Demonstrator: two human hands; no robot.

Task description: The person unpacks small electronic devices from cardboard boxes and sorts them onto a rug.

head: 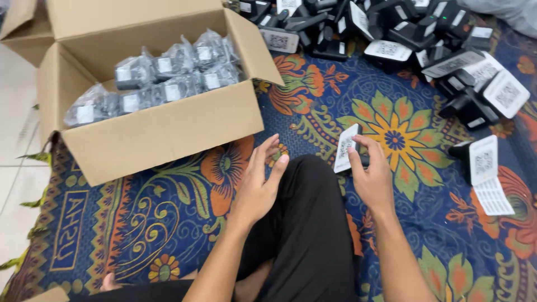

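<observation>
Head view looks down on a person seated on a patterned floral mat (168,223). Their right hand (372,179) has its fingers closed on a small black device with a white label card (345,148), held upright just above the mat beside the knee. Their left hand (260,184) hovers empty over the mat — fingers released and spread, touching nothing. To the left stands an open cardboard box (162,131), flaps up, holding a row of grey bagged units (162,78) — each with a white sticker. At the top right lies a loose pile of black devices with white cards (425,39), well apart from the box.
</observation>
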